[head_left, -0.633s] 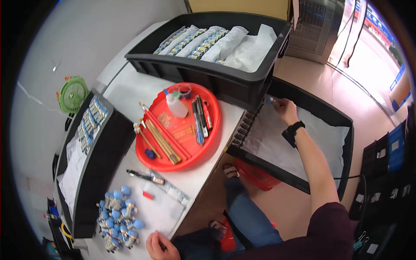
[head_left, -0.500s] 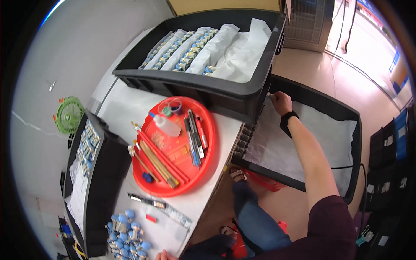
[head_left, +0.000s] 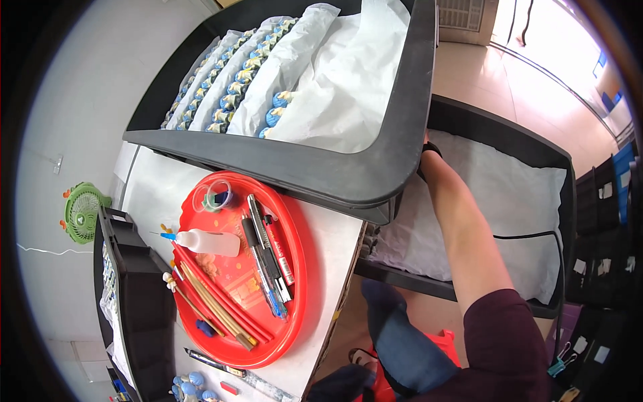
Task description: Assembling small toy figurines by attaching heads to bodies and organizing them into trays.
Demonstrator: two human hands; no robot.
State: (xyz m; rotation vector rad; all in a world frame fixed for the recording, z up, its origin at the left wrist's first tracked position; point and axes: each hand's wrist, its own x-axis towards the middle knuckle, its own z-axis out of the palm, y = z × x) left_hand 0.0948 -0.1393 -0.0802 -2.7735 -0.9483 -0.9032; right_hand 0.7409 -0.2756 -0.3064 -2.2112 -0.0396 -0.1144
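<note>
My right arm reaches into the lower black bin (head_left: 500,115) on the right. A black band (head_left: 433,149) circles its wrist. Only a sliver of my right hand (head_left: 426,137) shows; the rim of the upper black bin (head_left: 407,144) hides its fingers and whatever they may touch. White sheet (head_left: 482,181) lines the lower bin beneath my forearm, and dark rounded pieces peek out at its left edge. In the upper bin, rows of small blue and cream figurines (head_left: 236,88) lie between folds of white sheet (head_left: 328,100). My left hand is out of view.
A red round tray (head_left: 295,321) on the white table holds a squeeze bottle (head_left: 213,242), pens, brushes and small cups. Near the front lie a craft knife (head_left: 213,362), a red block (head_left: 229,388) and several blue figurines (head_left: 189,385). Another black bin (head_left: 144,281) stands left.
The view has shifted, so the upper bin looks larger and nearer. My right hand has gone behind its rim. The left fingertips at the lower edge have left the picture.
</note>
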